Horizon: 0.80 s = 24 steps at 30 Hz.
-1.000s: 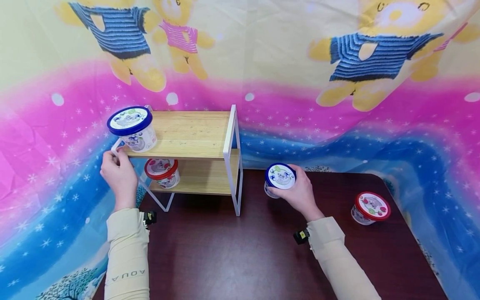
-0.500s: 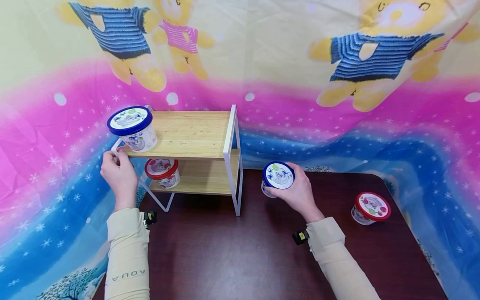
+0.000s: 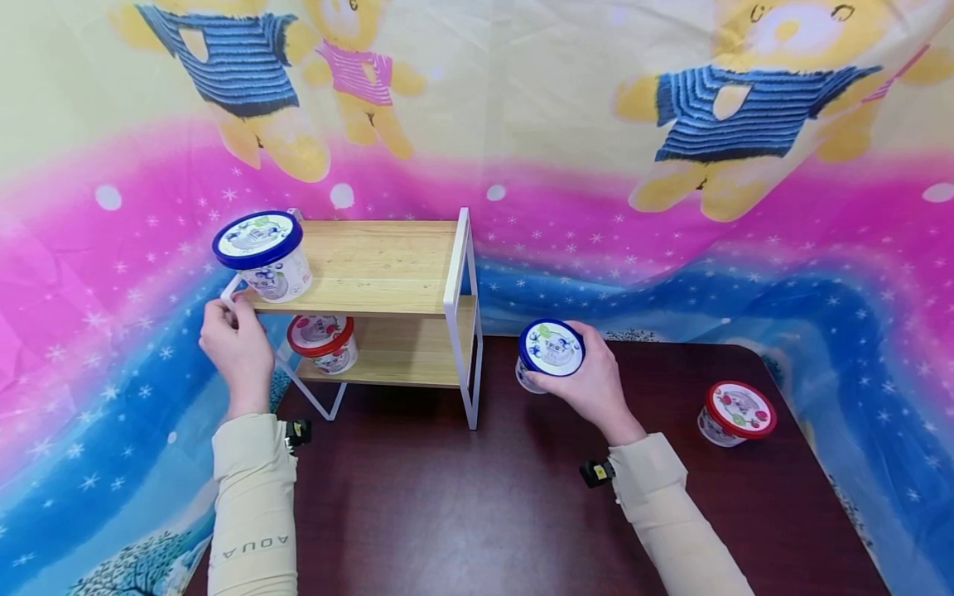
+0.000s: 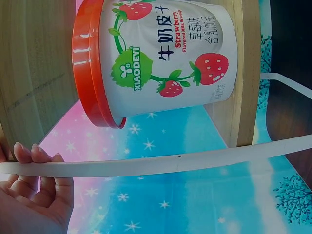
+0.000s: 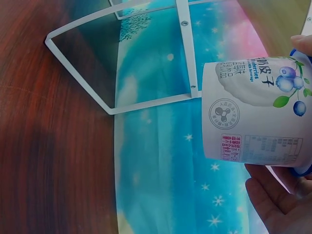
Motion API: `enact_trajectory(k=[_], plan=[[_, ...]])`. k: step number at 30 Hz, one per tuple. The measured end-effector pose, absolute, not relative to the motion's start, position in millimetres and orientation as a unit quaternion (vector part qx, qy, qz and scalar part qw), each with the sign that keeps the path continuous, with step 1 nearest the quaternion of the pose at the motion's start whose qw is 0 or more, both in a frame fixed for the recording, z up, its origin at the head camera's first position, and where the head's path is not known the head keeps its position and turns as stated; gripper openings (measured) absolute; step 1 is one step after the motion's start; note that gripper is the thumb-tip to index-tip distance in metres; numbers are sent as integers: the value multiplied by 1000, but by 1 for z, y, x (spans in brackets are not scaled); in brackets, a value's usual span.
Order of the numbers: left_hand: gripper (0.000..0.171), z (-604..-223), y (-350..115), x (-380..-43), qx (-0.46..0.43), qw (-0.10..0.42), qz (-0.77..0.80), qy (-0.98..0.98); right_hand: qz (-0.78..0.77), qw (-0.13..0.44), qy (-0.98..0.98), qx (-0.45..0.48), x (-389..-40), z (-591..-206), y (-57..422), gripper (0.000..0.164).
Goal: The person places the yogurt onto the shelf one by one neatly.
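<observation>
My right hand [image 3: 596, 385] grips a blue-lidded tub of blueberry milk drink [image 3: 553, 348], thumb on the near side, to the right of a two-tier shelf [image 3: 380, 265]. In the right wrist view the tub [image 5: 253, 112] hangs above the table, its printed side showing. My left hand [image 3: 238, 352] holds the white metal frame [image 4: 146, 168] at the shelf's front left corner, fingers curled round the bar. Just above that hand a second blue-lidded tub [image 3: 276, 277] stands on the top board. A red-lidded strawberry tub [image 4: 165, 53] sits on the lower board.
Another red-lidded tub [image 3: 738, 411] stands on the dark wooden table [image 3: 447, 513] at the right, beyond my right hand. The shelf's right side frame [image 3: 464, 331] rises between the boards and the held tub. A printed cloth [image 3: 566, 207] hangs behind the table.
My right hand has shifted the blueberry tub slightly left, toward the shelf, and a little up in the view. The left hand keeps its hold on the frame, and the other tubs have stayed put.
</observation>
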<state>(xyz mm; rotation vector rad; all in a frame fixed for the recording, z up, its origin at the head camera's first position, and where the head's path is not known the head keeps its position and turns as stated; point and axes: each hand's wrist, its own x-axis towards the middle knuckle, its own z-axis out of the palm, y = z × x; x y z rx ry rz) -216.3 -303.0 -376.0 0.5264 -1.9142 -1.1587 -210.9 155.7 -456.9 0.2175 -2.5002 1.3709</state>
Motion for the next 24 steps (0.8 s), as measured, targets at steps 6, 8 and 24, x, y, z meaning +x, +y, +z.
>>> enact_trajectory(k=[6, 8, 24], plan=[[25, -378, -304, -218, 204, 419, -457, -758, 475, 144, -864, 84, -209, -454, 154, 97], [25, -378, -304, -218, 203, 423, -455, -757, 475, 148, -863, 87, -208, -453, 153, 96], [26, -378, -303, -218, 202, 422, -456, -757, 479, 164, -855, 115, -201, -440, 143, 93]])
